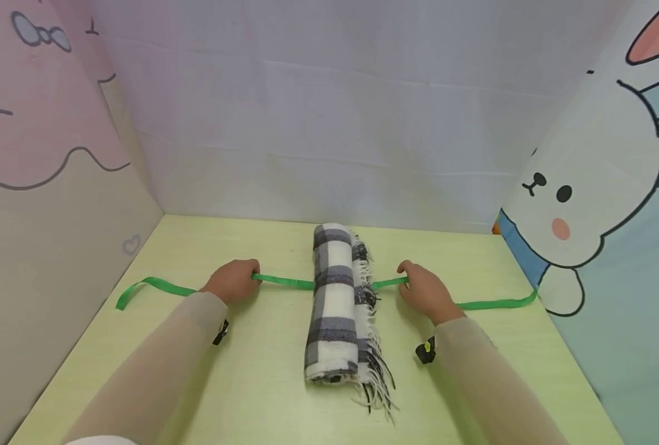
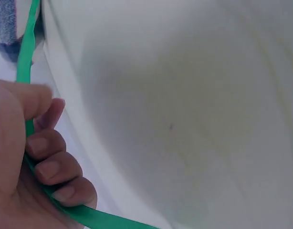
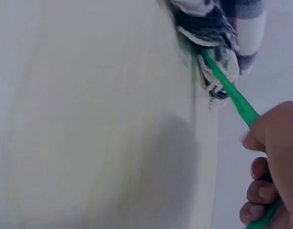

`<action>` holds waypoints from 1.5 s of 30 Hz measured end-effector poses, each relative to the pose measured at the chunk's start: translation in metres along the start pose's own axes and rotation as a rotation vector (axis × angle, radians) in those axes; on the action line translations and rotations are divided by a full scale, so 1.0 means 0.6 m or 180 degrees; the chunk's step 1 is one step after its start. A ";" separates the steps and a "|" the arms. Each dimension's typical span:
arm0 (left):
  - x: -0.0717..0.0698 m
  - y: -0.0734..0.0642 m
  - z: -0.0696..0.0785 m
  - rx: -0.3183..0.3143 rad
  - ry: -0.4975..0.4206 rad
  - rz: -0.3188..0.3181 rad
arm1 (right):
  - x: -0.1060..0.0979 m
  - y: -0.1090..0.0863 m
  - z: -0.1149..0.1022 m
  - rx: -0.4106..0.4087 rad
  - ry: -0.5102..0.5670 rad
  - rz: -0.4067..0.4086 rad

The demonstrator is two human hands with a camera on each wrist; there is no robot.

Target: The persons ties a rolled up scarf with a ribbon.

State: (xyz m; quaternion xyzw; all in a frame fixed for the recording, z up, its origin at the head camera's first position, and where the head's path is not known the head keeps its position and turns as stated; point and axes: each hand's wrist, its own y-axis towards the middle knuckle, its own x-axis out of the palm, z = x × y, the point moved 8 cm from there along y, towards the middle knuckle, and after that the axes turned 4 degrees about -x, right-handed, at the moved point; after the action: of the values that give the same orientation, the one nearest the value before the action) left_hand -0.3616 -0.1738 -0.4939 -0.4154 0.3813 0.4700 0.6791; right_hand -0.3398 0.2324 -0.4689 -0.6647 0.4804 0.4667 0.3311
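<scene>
Lying lengthwise near the middle of the table, a rolled black-and-white checked cloth with a soft, woolly look (image 1: 334, 296) shows its twisted fringe (image 1: 376, 371) along the right side; a flat, narrow bright green ribbon (image 1: 285, 282) runs crosswise from both sides of it, apparently passing beneath, since no green crosses the top. The left hand (image 1: 233, 281) grips the ribbon beside the roll, fingers curled round it; the right hand (image 1: 426, 290) holds the other side likewise, thumb and curled fingers about the strip; past each hand a loose tail trails outward over the table.

As far as can be judged, the rolling is done and the ribbon is in place under the cloth; neither crossing nor knot has been made over it, so the ribbon's two sides remain unjoined.

Beige sleeves (image 1: 151, 358) cover the arms; beneath them spreads the pale yellow-green tabletop (image 1: 263, 395); behind hangs a plain whitish sheet (image 1: 335, 123), with a cartoon white rabbit (image 1: 585, 191) on the right panel and pink cartoon shapes (image 1: 46, 123) on the left; no brand, label or writing can be read.
</scene>
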 end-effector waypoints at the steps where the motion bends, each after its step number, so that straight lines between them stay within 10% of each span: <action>1: 0.001 -0.001 0.004 0.0027 0.0034 0.0053 | 0.001 0.001 -0.003 0.0000 -0.0034 0.0065; 14: 0.004 -0.006 0.048 -0.0067 0.1241 0.0680 | 0.005 0.012 -0.027 0.0079 -0.1330 0.0546; 21: 0.006 0.001 0.051 -0.0422 0.1520 0.0336 | 0.002 0.016 -0.023 0.0793 -0.0721 0.0154; 30: 0.018 0.000 0.032 -0.0930 0.0483 0.0090 | 0.017 0.012 -0.018 0.1312 0.0962 0.0263; 37: 0.024 -0.005 0.031 -0.0953 0.0011 -0.0035 | 0.033 0.006 -0.017 0.1548 0.2279 0.0543; 45: 0.023 -0.017 0.028 -0.1158 -0.2760 0.0486 | 0.047 -0.003 -0.010 0.1875 0.3727 0.1006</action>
State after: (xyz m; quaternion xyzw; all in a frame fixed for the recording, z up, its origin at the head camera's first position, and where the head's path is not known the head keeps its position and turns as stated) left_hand -0.3459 -0.1561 -0.4981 -0.2640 0.0038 0.7077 0.6554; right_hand -0.3336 0.2184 -0.4931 -0.6117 0.7793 -0.0782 0.1112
